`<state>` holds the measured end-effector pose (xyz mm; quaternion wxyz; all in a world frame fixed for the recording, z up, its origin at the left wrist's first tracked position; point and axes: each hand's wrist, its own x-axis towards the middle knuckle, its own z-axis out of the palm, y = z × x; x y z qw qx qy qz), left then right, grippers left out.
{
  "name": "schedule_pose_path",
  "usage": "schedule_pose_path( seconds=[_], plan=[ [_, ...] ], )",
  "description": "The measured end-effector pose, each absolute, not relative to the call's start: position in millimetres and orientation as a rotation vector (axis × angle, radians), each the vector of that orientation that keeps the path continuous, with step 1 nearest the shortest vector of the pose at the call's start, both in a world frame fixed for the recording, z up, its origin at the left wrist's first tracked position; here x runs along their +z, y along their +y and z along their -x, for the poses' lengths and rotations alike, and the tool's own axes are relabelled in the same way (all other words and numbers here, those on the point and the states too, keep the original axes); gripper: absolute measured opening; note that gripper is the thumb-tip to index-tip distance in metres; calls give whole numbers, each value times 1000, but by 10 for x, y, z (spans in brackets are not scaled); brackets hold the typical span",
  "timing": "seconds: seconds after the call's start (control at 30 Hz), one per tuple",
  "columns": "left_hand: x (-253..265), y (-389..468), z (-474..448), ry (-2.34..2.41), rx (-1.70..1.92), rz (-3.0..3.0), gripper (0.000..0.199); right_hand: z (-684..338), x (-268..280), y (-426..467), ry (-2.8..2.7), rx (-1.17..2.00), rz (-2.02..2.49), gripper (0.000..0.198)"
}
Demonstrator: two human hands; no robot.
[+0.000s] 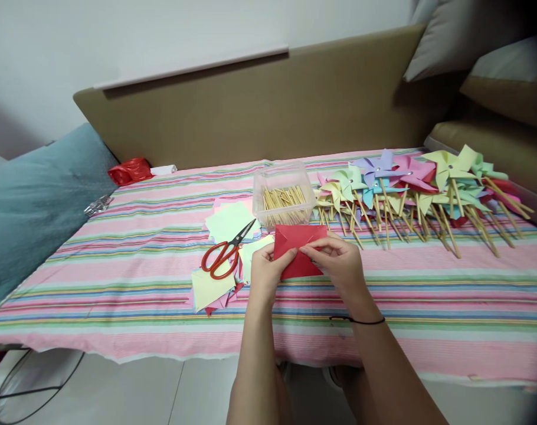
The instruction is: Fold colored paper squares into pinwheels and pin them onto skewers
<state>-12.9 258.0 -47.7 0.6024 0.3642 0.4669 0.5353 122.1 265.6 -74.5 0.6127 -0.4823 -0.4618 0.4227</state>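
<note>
A square of red paper (301, 268) with crease or cut lines running in from its corners is held up between both hands. My left hand (268, 268) pinches its left edge, thumb on the front. On the right side, my right hand (339, 260) grips the same sheet, its thumb and forefinger near the middle. Just left of my hands lie red-handled scissors (224, 255), resting across stacks of coloured paper (213, 288). Behind the red sheet stands a clear plastic box (262, 206) with many short wooden sticks (286, 198) inside.
Finished paper pinwheels (379, 168) on sticks lie in a heap at the right. A striped cloth (131, 265) covers the surface. At the back left are a red plastic bag (131, 171) and a small white item (163, 170). A teal cushion (42, 195) borders the left.
</note>
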Motion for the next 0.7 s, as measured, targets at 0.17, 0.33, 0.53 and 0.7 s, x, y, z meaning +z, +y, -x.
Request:
schedule_pose_path(
  seconds=[0.17, 0.33, 0.53, 0.7],
  plan=[
    [-498, 2601, 105, 1142, 1281, -842, 23, -1218, -715, 2645, -1046, 1037, 1101, 21],
    [-547, 2641, 74, 1181, 1395, -735, 26, -1192, -626, 2634, -785, 1186, 1029, 79],
    [-549, 2652, 24, 1190, 1442, -778, 23, -1153, -558, 2596, -746, 1291, 1065, 90],
    [-524, 2644, -19, 1162, 1401, -753, 24, -1153, -586, 2593, -707, 1212, 1048, 88]
  ],
)
